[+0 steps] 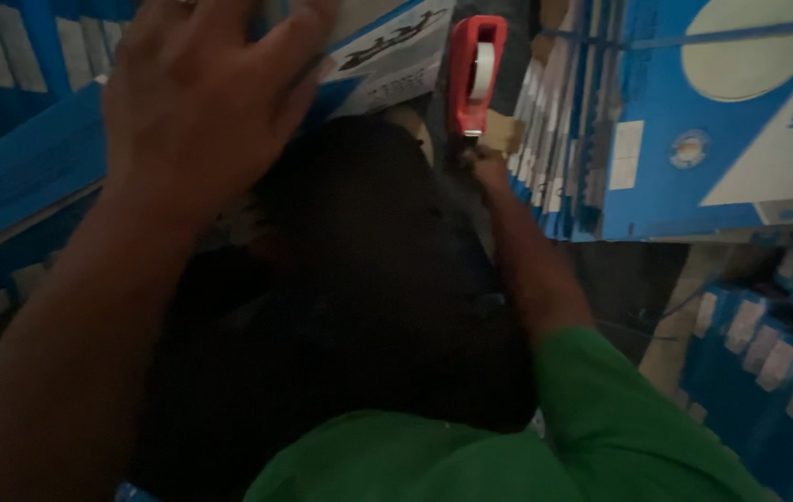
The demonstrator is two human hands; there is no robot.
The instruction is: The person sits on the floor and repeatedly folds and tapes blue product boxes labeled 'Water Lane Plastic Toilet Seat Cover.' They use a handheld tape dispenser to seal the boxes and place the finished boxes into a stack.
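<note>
The left hand lies flat, fingers spread wide, palm down on a blue and white carton at the top of the head view. The hand presses on the carton panel and grips nothing. The left forearm runs from the lower left corner up to that hand.

A red tape dispenser with a roll of clear tape stands upright just right of the carton, its lower end against a strip of brown tape. The right hand sits directly below the dispenser, at its base; the hand is small and dark in the view, so whether the fingers are closed on the dispenser cannot be told. The right arm wears a green sleeve that fills the lower centre and right.

To the right of the dispenser, a stack of flattened blue and white cartons stands on edge. More blue cartons lie at the lower right. A blue panel slants along the left side. The centre of the view is dark, and its contents cannot be identified.
</note>
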